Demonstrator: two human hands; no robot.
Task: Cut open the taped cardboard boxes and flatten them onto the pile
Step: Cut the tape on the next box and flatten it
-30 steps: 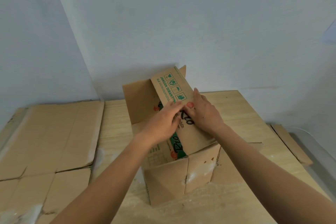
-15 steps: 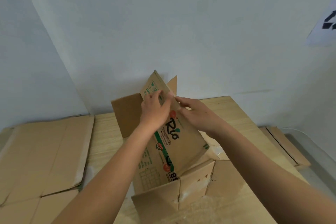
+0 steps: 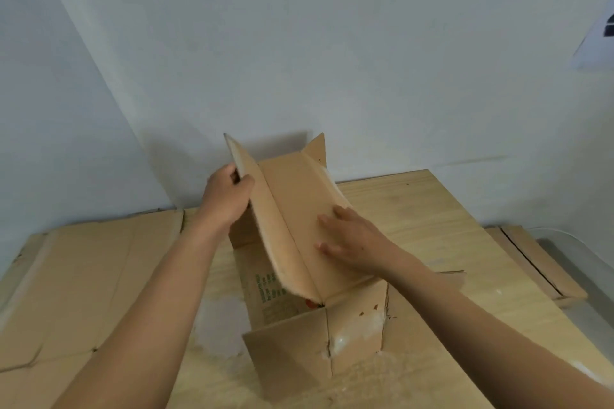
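Two pale blue-grey walls meet in a corner behind a light wooden table (image 3: 438, 229), and a sheet of paper (image 3: 598, 36) hangs on the right wall at the frame's edge. The left arm reaches forward from the lower left. The left hand (image 3: 227, 199) is curled round the upper edge of a raised flap (image 3: 275, 236), with the thumb on the near face and the fingers hidden behind it, so it grasps that flap. The right arm comes in from the lower right. The right hand (image 3: 349, 239) lies flat, fingers straight and spread, on the broad inner panel (image 3: 299, 196) next to the flap, pressing it and clasping nothing.

Flap and panel meet in a long crease and stand tilted up like an open book (both plain brown on the faces that show). They belong to the cardboard box (image 3: 355, 319), which sits at the middle of the table with its near flaps splayed out and whitish scraps along their seams. Green print shows on its left side. The raised cardboard hides what lies inside the box. The pile (image 3: 83, 276) of flattened cardboard covers the table's left part, near the box but apart from it. Strips of cardboard (image 3: 538, 262) lie beyond the table's right edge.
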